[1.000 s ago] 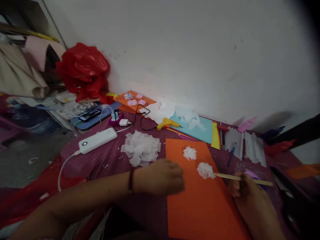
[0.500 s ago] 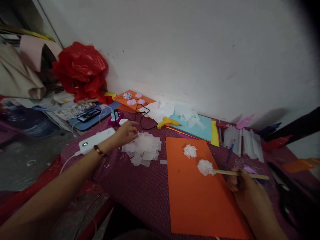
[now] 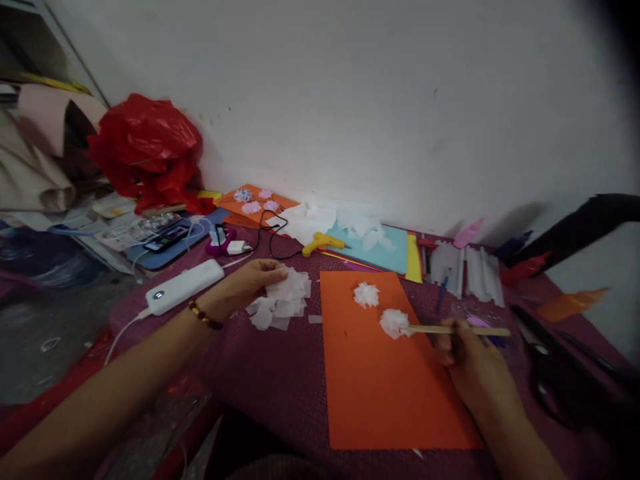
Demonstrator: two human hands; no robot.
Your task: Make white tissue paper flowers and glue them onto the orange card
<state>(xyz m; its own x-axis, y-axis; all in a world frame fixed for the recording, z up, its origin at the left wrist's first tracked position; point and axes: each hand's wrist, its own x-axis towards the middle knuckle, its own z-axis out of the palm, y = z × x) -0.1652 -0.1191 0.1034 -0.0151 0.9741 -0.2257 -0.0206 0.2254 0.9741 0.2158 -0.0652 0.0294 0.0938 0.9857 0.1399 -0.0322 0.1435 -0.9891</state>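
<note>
My right hand [image 3: 467, 353] is closed around a thin wooden stick [image 3: 427, 329]. The stick's left end meets a ruffled white paper flower [image 3: 395, 323] over the orange sheet [image 3: 373, 393]. Higher on the same sheet lies another white paper flower [image 3: 367, 295]. With thumb and fingers pinched together, my left hand [image 3: 260, 277] grips the edge of a white tissue paper square at the top of a loose pile of squares [image 3: 287, 303]. Part of the pile is hidden behind those fingers.
A yellow glue gun [image 3: 323, 243] lies behind the pile, its black cord looping left. Nearby is a white power bank [image 3: 185, 287]. Black scissors [image 3: 545, 367], glue sticks [image 3: 483, 273] and an orange tube [image 3: 570, 305] lie at the right. Blue paper [image 3: 393, 257] is by the wall.
My left hand has come down onto the tissue pile and its fingers have closed. My right hand still holds the stick with the flower at its end. The view has shifted slightly.
</note>
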